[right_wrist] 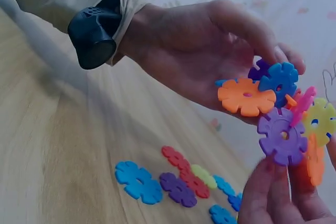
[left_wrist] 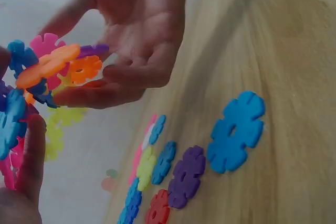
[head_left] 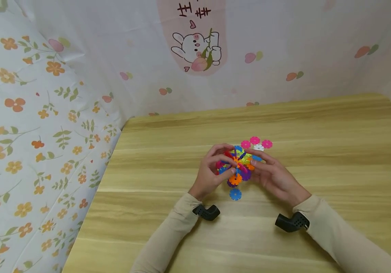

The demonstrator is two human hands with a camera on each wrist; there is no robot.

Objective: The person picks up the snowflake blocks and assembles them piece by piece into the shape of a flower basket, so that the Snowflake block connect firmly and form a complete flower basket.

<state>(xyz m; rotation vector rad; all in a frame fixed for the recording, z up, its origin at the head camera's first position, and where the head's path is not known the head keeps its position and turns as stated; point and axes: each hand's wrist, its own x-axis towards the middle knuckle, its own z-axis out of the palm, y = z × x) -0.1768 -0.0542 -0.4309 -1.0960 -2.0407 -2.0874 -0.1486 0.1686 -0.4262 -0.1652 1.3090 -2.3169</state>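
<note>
A many-coloured cluster of joined, notched flower-shaped discs (head_left: 235, 179) is held above the table between both hands. Thumb and fingers of my left hand (head_left: 212, 172) grip its left side; in the right wrist view the left hand (right_wrist: 194, 51) reaches in from the upper left. On the other side, my right hand (head_left: 277, 178) holds the cluster with its fingertips. An orange disc (left_wrist: 50, 66) and a light blue disc (left_wrist: 11, 124) face the left wrist view, while a purple disc (right_wrist: 282, 136) shows beside orange and yellow ones in the right wrist view. The fingers hide part of the cluster.
Loose discs lie on the wooden table (head_left: 147, 212): a blue disc (head_left: 235, 194) nearest me, pink discs (head_left: 254, 140) and a white disc (head_left: 258, 147) behind the hands. Purple (left_wrist: 187, 177) and red (left_wrist: 158, 208) discs lie beneath the cluster. A patterned curtain (head_left: 141, 57) hangs behind.
</note>
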